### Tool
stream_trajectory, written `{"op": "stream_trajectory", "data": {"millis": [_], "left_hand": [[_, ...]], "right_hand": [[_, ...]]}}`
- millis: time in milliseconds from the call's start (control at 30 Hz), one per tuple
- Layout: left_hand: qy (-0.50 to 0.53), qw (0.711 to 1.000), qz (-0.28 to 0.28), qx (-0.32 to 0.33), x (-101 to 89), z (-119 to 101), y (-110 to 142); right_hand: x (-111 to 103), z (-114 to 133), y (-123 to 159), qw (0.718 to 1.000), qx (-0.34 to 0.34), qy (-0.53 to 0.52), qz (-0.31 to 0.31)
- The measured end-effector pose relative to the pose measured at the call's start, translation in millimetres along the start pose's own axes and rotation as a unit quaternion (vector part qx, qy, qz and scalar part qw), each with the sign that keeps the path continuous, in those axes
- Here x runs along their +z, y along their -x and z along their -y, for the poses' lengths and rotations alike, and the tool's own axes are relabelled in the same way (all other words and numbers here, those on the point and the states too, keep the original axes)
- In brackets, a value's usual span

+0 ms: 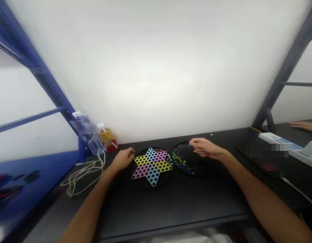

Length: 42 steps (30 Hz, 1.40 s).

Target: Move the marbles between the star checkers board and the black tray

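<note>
The fingers [197, 143] of your right hand [205, 148] were drawn together, right of the star board, and seemed to pinch a small blue piece [190, 144]; an orange piece [195, 151] showed just beneath them, and you could not tell from this view whether it was held too; your left hand [124, 159] lay loosely curled at the star board's left edge, and whether it held anything could not be told.

The star board [152, 163] lay on the black counter [171, 209]; the dark round tray [203, 166], just right of it, carried loose green, yellow and blue pieces [179, 164]; a slack pinch might have let a piece drop and roll, and a low right wrist might have tipped the tray; a nudge from your left hand could have shifted the star board.

Left of the star board stood a yellow bottle [107, 139] with a red patch, its print too blurred to read; far right of it sat a white power strip [274, 139]; no brand was legible.
</note>
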<state>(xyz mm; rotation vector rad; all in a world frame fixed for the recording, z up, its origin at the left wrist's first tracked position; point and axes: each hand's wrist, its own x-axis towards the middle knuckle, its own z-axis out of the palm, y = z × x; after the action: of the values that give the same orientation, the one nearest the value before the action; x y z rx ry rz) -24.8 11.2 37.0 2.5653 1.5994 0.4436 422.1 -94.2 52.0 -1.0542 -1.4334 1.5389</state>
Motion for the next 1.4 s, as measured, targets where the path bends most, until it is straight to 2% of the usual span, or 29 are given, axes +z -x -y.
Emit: {"op": "stream_trajectory", "data": {"millis": [100, 200, 300, 400, 467, 533, 600, 667, 800, 933, 1033, 1133, 1267, 1333, 1400], "left_hand": [[-0.001, 1.000, 0.002, -0.004, -0.3, -1, 0], [0.000, 1.000, 0.001, -0.003, -0.6, -1, 0], [0.004, 1.000, 0.000, 0.002, -0.9, 0, 0], [0.006, 1.000, -0.003, 0.001, -1.3, 1, 0], [0.005, 1.000, -0.004, 0.004, -1.8, 0, 0], [0.006, 1.000, -0.002, 0.009, -2.3, -1, 0], [0.008, 1.000, -0.001, 0.010, -2.6, -1, 0], [0.011, 1.000, 0.001, 0.007, -2.4, -1, 0], [0.017, 1.000, -0.006, 0.006, -0.4, 1, 0], [0.058, 0.998, -0.033, 0.011, -0.3, -5, 1], [0.114, 0.990, -0.077, 0.020, -3.6, -19, 2], [0.143, 0.984, -0.093, 0.047, -8.1, -40, 5], [0.120, 0.985, -0.039, 0.117, -10.1, -66, 10], [0.107, 0.983, -0.020, 0.145, -8.9, -74, 12], [0.090, 0.983, -0.003, 0.163, -7.1, -80, 13]], "right_hand": [[-13, -4, -8, 0.981, -0.082, -0.160, -0.071], [-20, -10, -17, 0.954, -0.120, -0.240, -0.133], [-19, -15, -24, 0.944, -0.124, -0.232, -0.200], [-13, -12, -20, 0.958, -0.106, -0.133, -0.230], [-9, -5, -10, 0.984, -0.057, -0.015, -0.170], [-4, 5, 3, 0.992, 0.015, 0.117, -0.044], [2, 15, 14, 0.970, 0.062, 0.230, 0.053], [10, 22, 20, 0.934, 0.069, 0.337, 0.095], [28, 24, 21, 0.865, 0.037, 0.486, 0.116], [42, 17, 23, 0.830, 0.045, 0.545, 0.107], [51, 13, 26, 0.814, 0.063, 0.571, 0.087], [58, 13, 26, 0.811, 0.073, 0.574, 0.088], [59, 16, 25, 0.821, 0.078, 0.555, 0.106], [52, 17, 23, 0.836, 0.067, 0.534, 0.110], [40, 17, 21, 0.867, 0.041, 0.488, 0.098]]}}
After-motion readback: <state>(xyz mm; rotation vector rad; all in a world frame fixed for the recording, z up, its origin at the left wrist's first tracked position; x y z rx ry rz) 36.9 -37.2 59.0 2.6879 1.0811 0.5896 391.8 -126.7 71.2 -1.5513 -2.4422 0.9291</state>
